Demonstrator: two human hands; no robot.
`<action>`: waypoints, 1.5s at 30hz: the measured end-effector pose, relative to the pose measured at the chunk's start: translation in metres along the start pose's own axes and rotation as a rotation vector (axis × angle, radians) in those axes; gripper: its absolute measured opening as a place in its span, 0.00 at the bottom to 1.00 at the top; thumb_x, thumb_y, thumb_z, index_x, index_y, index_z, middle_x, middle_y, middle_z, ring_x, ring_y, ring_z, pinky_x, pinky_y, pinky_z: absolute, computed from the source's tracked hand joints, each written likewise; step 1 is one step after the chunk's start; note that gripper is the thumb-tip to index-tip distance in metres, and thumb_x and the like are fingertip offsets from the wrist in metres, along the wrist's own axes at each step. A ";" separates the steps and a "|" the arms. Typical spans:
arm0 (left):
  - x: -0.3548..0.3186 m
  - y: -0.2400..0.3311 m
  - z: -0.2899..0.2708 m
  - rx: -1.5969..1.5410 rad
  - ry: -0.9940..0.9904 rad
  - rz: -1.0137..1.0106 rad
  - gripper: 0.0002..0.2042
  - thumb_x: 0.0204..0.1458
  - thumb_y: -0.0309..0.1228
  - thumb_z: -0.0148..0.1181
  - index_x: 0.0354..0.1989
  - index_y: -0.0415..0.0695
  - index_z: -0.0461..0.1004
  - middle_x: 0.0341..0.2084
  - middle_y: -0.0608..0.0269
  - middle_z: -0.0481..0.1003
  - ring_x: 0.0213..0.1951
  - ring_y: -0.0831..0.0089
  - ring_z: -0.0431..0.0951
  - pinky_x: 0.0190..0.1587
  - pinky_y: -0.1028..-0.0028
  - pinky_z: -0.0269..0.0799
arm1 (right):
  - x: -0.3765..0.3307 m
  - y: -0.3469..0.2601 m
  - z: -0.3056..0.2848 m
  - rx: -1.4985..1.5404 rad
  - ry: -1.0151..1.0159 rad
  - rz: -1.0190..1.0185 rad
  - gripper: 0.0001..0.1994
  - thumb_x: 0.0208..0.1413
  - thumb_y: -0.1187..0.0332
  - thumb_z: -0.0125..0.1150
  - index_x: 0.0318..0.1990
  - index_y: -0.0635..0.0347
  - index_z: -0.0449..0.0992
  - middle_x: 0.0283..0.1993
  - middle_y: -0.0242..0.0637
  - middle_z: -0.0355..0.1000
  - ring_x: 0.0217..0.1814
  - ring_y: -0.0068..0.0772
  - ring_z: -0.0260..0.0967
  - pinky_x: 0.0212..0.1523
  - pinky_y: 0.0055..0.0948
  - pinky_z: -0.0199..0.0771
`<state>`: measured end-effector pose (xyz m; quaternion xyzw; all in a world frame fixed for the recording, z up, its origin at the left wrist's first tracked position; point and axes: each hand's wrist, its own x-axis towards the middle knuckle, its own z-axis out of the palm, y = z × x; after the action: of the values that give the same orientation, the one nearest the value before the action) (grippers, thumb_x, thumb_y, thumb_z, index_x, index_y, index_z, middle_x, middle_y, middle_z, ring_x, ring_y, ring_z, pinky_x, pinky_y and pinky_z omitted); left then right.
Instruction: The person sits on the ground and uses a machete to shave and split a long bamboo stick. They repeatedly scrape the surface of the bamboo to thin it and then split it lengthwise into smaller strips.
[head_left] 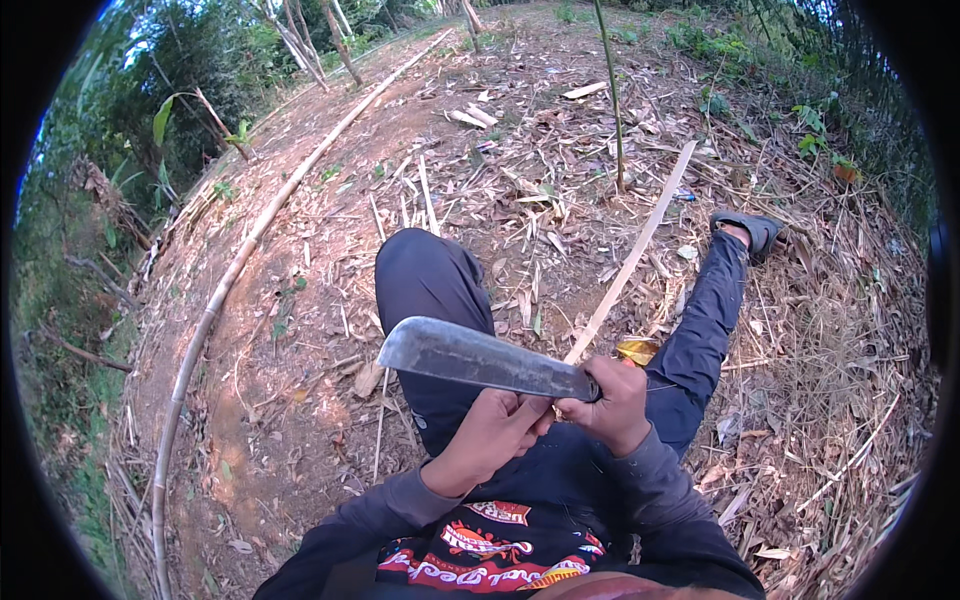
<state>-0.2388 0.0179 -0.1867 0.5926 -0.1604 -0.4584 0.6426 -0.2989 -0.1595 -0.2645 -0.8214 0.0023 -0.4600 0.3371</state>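
My right hand [618,402] is wrapped around the handle of a machete [470,355], whose broad dark blade points left across my bent knee. Close against it, my left hand [490,432] is closed, thumb and fingers pinching at the near end of a long pale bamboo strip [640,246]. That strip slants away to the upper right, passing behind the blade near the handle. Its lower end is mostly hidden by the blade and my fingers, so where the edge meets it cannot be seen.
A long bamboo pole [240,250] lies on the ground to the left. Ahead stands a thin green stem [612,100]. Dry leaves and split bamboo pieces [472,117] litter the slope. My right leg [710,310] stretches forward beside a yellow leaf [638,350].
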 end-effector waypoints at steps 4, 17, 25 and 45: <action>0.002 -0.011 0.003 0.152 0.148 0.108 0.06 0.66 0.32 0.51 0.42 0.44 0.72 0.22 0.73 0.68 0.19 0.88 0.59 0.20 0.84 0.49 | 0.000 0.000 -0.002 -0.070 -0.033 -0.100 0.35 0.45 0.31 0.64 0.23 0.61 0.70 0.17 0.37 0.63 0.17 0.40 0.66 0.19 0.34 0.62; 0.004 0.011 -0.003 0.113 0.051 0.040 0.13 0.68 0.39 0.50 0.38 0.41 0.70 0.20 0.75 0.63 0.17 0.90 0.54 0.17 0.83 0.45 | 0.029 0.042 -0.033 -0.481 0.004 -0.255 0.34 0.32 0.34 0.71 0.18 0.56 0.64 0.16 0.33 0.59 0.17 0.36 0.65 0.21 0.36 0.63; 0.007 0.011 -0.003 -0.032 0.040 0.063 0.11 0.67 0.37 0.51 0.39 0.41 0.71 0.22 0.72 0.66 0.16 0.89 0.54 0.17 0.83 0.44 | 0.018 0.015 -0.012 -0.248 0.001 -0.070 0.31 0.37 0.38 0.73 0.19 0.56 0.66 0.16 0.33 0.61 0.16 0.36 0.65 0.21 0.35 0.61; 0.019 0.005 -0.014 -0.126 0.018 0.050 0.06 0.65 0.31 0.51 0.39 0.42 0.71 0.23 0.72 0.66 0.16 0.89 0.54 0.18 0.83 0.45 | 0.012 0.016 -0.006 -0.281 -0.094 -0.183 0.36 0.42 0.29 0.61 0.22 0.59 0.66 0.17 0.37 0.59 0.17 0.40 0.63 0.20 0.38 0.60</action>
<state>-0.2165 0.0110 -0.1924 0.5509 -0.1400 -0.4460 0.6914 -0.2917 -0.1786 -0.2627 -0.8779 -0.0241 -0.4449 0.1754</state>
